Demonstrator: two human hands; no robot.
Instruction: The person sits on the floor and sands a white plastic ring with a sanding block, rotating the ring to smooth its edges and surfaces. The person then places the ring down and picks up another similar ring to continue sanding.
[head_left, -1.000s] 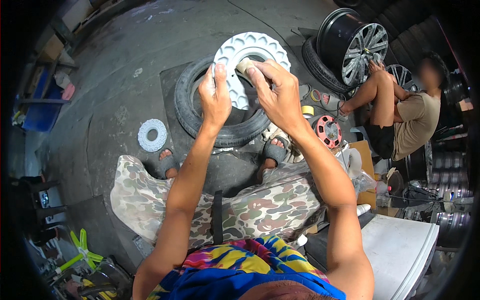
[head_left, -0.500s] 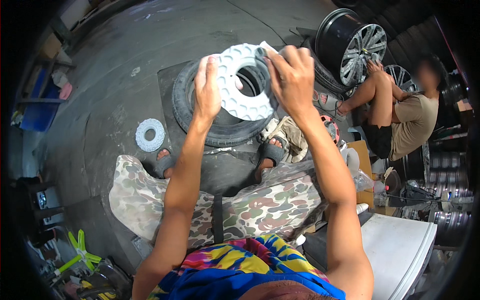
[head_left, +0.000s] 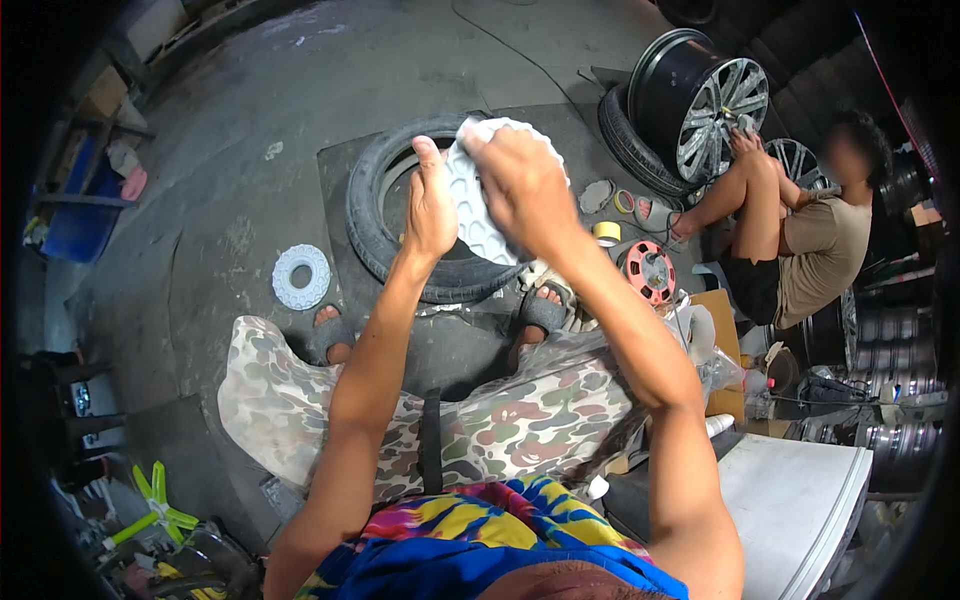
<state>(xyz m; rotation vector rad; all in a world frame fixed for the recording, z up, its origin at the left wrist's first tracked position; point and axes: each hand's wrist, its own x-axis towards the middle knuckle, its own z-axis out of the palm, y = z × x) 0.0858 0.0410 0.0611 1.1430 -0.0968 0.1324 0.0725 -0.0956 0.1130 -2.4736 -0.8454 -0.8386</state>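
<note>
A light grey ring with a raised tread pattern, like a small tyre (head_left: 468,198), is held up in front of me, above a black tyre (head_left: 366,215) lying on the floor. My left hand (head_left: 432,215) is closed on the ring's left edge, thumb pointing up. Across the ring's face lies my right hand (head_left: 525,188), its fingers curled and partly smeared by motion. A bit of white shows at its fingertips; what it is I cannot make out. The ring's centre hole is hidden behind this hand. A similar grey ring (head_left: 301,277) lies flat on the floor near my left foot.
At right a person (head_left: 825,240) sits beside a large spoked wheel rim (head_left: 724,112). A yellow tape roll (head_left: 606,234), a red reel (head_left: 650,272) and a cardboard box (head_left: 722,312) lie nearer. A white panel (head_left: 790,490) is at lower right, a blue bin (head_left: 80,225) far left.
My right hand has swung left across the ring, covering its hole. The ring has shifted slightly right and down and turned at an angle. The tape and reel at right have come into clearer view.
</note>
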